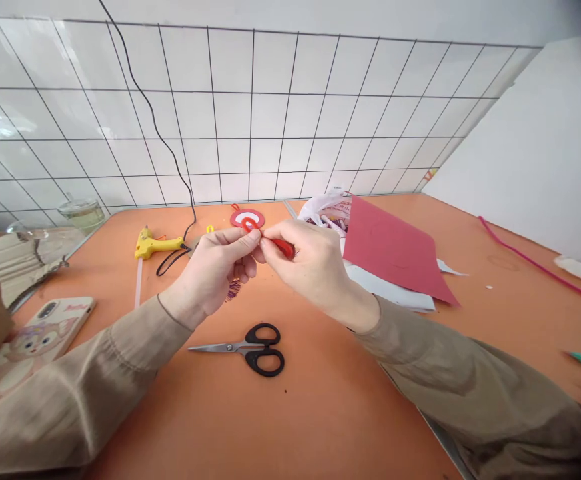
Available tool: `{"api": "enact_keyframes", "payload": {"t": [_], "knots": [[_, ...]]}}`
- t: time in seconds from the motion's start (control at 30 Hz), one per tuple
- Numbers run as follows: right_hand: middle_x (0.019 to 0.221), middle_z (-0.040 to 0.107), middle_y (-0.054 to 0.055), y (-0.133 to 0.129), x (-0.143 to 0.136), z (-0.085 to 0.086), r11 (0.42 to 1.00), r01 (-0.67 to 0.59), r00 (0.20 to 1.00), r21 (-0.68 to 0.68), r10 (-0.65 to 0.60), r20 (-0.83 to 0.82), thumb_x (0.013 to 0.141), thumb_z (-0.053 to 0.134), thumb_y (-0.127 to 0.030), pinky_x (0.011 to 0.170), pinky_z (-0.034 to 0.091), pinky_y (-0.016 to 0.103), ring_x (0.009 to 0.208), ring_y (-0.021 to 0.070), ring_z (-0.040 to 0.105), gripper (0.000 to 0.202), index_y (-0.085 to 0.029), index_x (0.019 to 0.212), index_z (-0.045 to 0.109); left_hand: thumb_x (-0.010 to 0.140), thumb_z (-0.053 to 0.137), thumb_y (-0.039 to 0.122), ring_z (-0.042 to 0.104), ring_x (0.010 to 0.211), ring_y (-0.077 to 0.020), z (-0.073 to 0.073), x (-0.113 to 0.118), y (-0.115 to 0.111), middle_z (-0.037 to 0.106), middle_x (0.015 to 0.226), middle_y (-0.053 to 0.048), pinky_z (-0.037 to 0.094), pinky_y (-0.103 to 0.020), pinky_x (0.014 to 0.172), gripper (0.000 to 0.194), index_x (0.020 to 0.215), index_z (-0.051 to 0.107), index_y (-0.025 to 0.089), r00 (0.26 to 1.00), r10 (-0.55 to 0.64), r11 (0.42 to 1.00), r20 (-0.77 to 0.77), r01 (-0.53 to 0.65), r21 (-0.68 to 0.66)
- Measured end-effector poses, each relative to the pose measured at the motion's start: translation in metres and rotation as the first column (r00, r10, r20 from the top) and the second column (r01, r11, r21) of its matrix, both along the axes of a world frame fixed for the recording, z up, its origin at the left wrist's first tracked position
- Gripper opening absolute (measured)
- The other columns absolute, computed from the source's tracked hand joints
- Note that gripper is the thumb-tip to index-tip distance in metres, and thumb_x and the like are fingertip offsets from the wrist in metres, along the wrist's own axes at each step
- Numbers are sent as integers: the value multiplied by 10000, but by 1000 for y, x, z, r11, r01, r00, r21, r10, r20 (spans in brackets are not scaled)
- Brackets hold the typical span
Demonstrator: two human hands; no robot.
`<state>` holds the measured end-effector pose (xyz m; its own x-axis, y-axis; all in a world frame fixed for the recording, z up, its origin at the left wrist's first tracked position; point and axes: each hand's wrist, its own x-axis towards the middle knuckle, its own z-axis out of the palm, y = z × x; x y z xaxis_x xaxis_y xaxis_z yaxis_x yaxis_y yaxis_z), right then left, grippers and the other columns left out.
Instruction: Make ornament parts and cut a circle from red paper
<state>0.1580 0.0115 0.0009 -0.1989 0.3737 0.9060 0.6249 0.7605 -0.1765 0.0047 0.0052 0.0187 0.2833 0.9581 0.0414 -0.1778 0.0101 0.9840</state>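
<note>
Over the middle of the table, my left hand [225, 263] pinches a red pipe cleaner [251, 225] bent into a loop at the top. My right hand [307, 260] meets it at the fingertips, with its thumb and forefinger closed on the same red strand. A red end [286, 249] shows along the right fingers. Below my left fingers a dark purple fringed piece [233, 289] peeks out, mostly hidden. Behind the hands lies a round red-and-white disc [235, 217] with a small red loop. Nearer to me are black-handled scissors [265, 350], their blades pointing left.
A yellow glue gun [155, 245] with a black cord lies left. A phone [53, 333] and cardboard [20, 260] are at the left edge. Red sheet [395, 247] and a plastic bag [325, 207] sit back right. A magenta strip [535, 257] lies far right.
</note>
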Motion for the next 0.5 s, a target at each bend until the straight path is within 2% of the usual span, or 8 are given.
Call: {"api": "enact_keyframes", "payload": {"t": [0.1,0.23,0.37,0.5], "knots": [[626,636,-6,0,2,-1,994,-63,997,-86,66,37,849,588,-79,523,380,228,545,92,518,158,-150,712,626,917,578,234,458,448,-62,3,1,0,566,563,-22,336,-180,413,312,634,634,116,1000,18,997,9,-17,-72],[661,657,1,-1,3,0,980,-64,995,-186,77,61,862,612,-101,558,404,236,583,107,547,138,-156,744,659,948,541,258,442,419,-60,3,2,0,546,541,-17,327,-182,395,376,602,594,122,999,35,984,-16,-37,-171],[707,692,11,-4,4,5,961,-87,995,-263,98,30,862,601,-108,570,419,250,600,118,574,125,-164,774,670,936,568,251,469,454,-59,-1,1,0,560,571,-17,344,-173,416,331,635,611,120,999,40,991,16,-38,-128],[708,702,21,-6,6,13,894,-155,986,-420,169,-5,887,534,-117,529,427,259,568,129,603,183,-175,782,672,915,590,204,490,470,-61,-4,-2,2,580,585,-19,349,-168,420,286,646,618,114,997,72,997,27,-72,-28]]}}
